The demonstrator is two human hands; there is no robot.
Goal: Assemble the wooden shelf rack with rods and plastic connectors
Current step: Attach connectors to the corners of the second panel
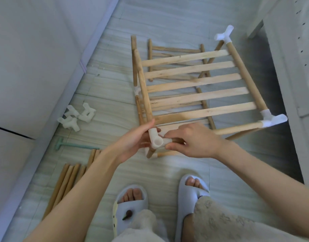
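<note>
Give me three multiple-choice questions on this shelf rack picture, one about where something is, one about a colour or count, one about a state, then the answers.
1. Where does the pile of spare connectors lie?
A. on the floor, left of the rack
B. on the top slats
C. beside the right slipper

2. How many flat slats cross the raised shelf frame?
A. two
B. three
C. five

3. What is the right hand doing?
A. hanging idle
B. gripping the rod at the corner connector
C. resting on the floor

Answers:
1 A, the white pieces sit on the floor near the wall.
2 C, five slats span the side rods.
3 B, its fingers curl round the rod while the left hand holds the connector.
</note>
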